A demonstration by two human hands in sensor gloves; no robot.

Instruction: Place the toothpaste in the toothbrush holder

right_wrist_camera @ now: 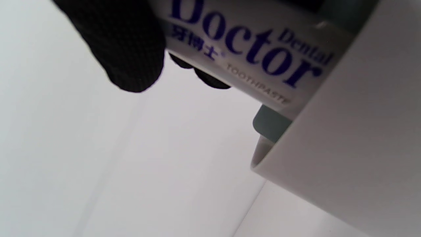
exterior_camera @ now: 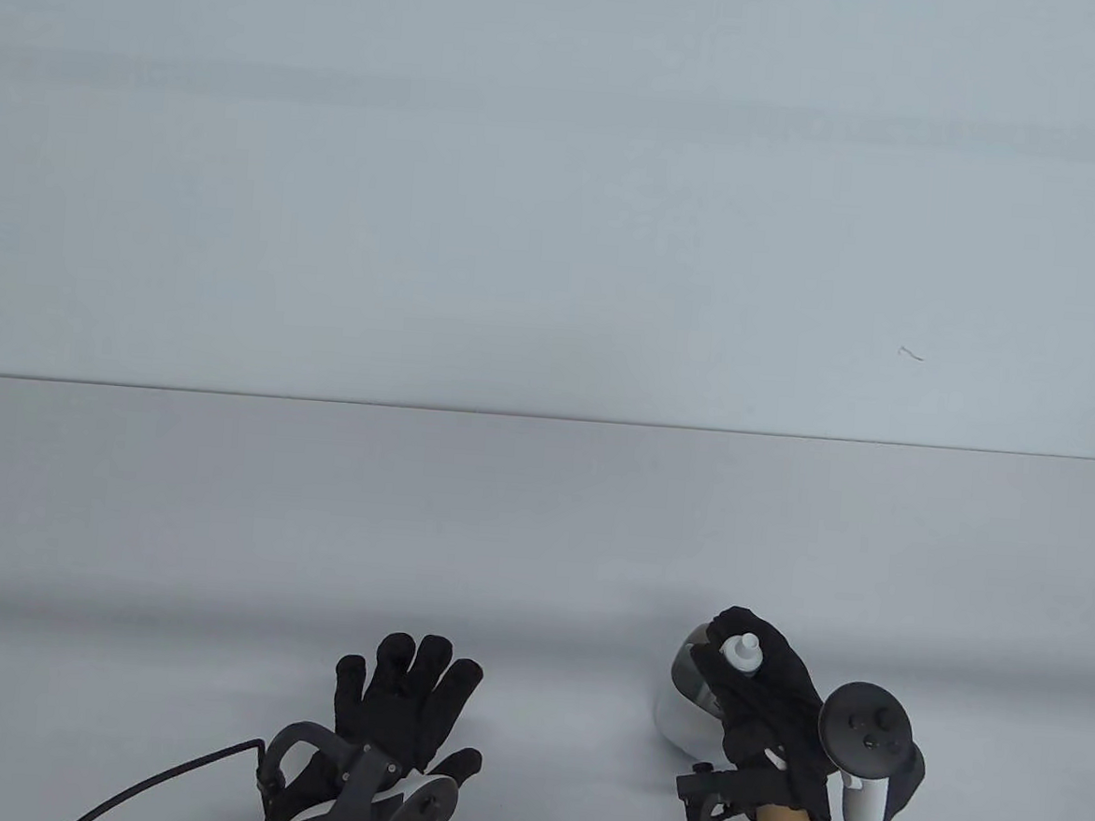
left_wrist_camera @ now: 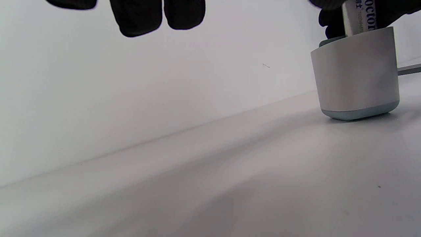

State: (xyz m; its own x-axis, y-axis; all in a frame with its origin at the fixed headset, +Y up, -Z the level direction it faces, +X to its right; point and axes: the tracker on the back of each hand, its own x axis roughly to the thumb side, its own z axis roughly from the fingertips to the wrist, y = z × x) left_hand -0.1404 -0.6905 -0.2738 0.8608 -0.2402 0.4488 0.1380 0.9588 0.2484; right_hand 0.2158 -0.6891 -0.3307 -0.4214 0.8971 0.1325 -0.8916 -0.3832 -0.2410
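Note:
My right hand (exterior_camera: 758, 688) grips a white toothpaste tube (exterior_camera: 742, 653), cap end up, with its lower end inside the white toothbrush holder (exterior_camera: 681, 710) at the table's front right. In the right wrist view the tube (right_wrist_camera: 250, 49) reads "Doctor Dental TOOTHPASTE" and enters the holder (right_wrist_camera: 345, 158) past its grey-green insert (right_wrist_camera: 269, 123); a gloved fingertip (right_wrist_camera: 128, 49) lies on the tube. The left wrist view shows the holder (left_wrist_camera: 357, 75) upright with the tube (left_wrist_camera: 358, 16) going in. My left hand (exterior_camera: 405, 701) rests flat and empty on the table, fingers spread.
The white table (exterior_camera: 538, 541) ends at a far edge against a pale wall (exterior_camera: 562, 196). A black cable (exterior_camera: 166, 777) runs from the left glove toward the bottom left.

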